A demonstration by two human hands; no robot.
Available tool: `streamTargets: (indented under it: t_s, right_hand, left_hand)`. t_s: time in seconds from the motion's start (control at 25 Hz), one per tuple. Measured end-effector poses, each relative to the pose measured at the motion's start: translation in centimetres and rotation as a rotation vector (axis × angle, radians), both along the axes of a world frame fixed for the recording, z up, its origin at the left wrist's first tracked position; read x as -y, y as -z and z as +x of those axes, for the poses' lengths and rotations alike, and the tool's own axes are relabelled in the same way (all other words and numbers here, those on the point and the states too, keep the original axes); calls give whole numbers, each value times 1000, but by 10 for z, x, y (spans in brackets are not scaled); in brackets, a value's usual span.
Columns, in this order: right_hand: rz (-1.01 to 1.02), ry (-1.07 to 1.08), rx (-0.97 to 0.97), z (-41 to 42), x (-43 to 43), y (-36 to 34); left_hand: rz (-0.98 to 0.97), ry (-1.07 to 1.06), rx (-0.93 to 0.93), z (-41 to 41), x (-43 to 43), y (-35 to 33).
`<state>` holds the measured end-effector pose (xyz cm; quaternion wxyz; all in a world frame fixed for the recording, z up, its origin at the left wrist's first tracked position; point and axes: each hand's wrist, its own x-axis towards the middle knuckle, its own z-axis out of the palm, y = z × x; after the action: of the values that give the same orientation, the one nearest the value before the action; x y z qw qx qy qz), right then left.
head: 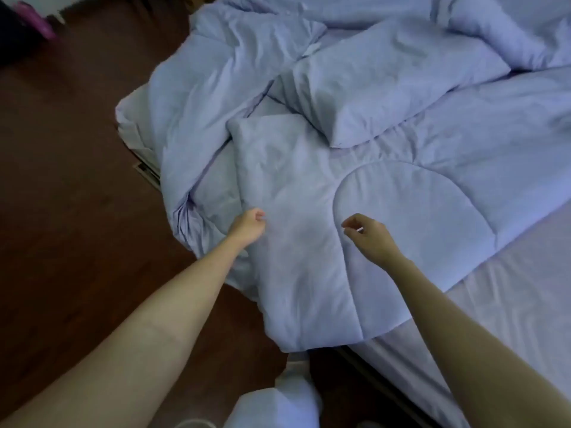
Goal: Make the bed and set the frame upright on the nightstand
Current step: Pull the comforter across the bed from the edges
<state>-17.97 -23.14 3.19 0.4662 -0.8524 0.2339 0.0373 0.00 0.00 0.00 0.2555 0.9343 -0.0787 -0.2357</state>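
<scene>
A pale lilac quilted comforter (386, 193) lies crumpled across the bed, with one corner hanging over the near edge toward the floor. My left hand (248, 225) hovers over a fold near the bed's left side, fingers curled shut with nothing clearly in them. My right hand (366, 233) is above the comforter, fingers loosely curled and apart, holding nothing. A pillow-like bulge (386, 84) sits further back under the same fabric. The lighter fitted sheet (509, 310) shows at the right. No frame or nightstand is in view.
Dark brown wooden floor (71, 180) runs along the bed's left side. A dark object with something pink (27, 23) sits at the top left corner. My legs in light trousers (287, 396) stand at the bed's near edge.
</scene>
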Motion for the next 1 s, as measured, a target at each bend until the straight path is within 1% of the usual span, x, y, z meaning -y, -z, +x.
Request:
streamTargets:
  t_s: [0.08,0.2,0.28,0.36,0.4,0.48,0.52,0.6,0.72,0.8,0.92,1.0]
  right_hand:
    - [-33,51,-28,10,-2,8]
    - [-74,67,-91,10,-4,26]
    - [-100,70,-119,5,-2,39]
    - [-112,88,-130,-1,-1,45]
    - [-126,90,-128,-3,-2,48]
    - [-199,56,-156,-9,-5,51]
    - [-258,17,-202,-14,-7,51]
    - [-374,-48,-290,-28,-12,49]
    - [-465,-43,-333,-56,-15,51]
    - [-426,24,-346,-79,-11,53]
    - [-289,169,-310,-106,4,45]
    - [-179,268,-295,-124,17,33]
  left_hand:
    - [42,-9,11,18,2,5]
    - [9,-157,-35,29,7,13]
    - [-82,-325,-107,28,10,17]
    - [-228,-503,-199,29,16,16]
    - [-294,-557,-228,29,19,12]
    - [-376,-582,-235,29,29,-1]
    - [-406,-578,-223,28,34,-7]
    - [-450,-522,-203,22,44,-17]
    - [-422,-336,-185,-8,63,-33]
    - [-407,-190,-164,-37,74,-41]
    - [-407,-16,-142,-78,89,-58]
    - [-330,157,-89,-112,98,-69]
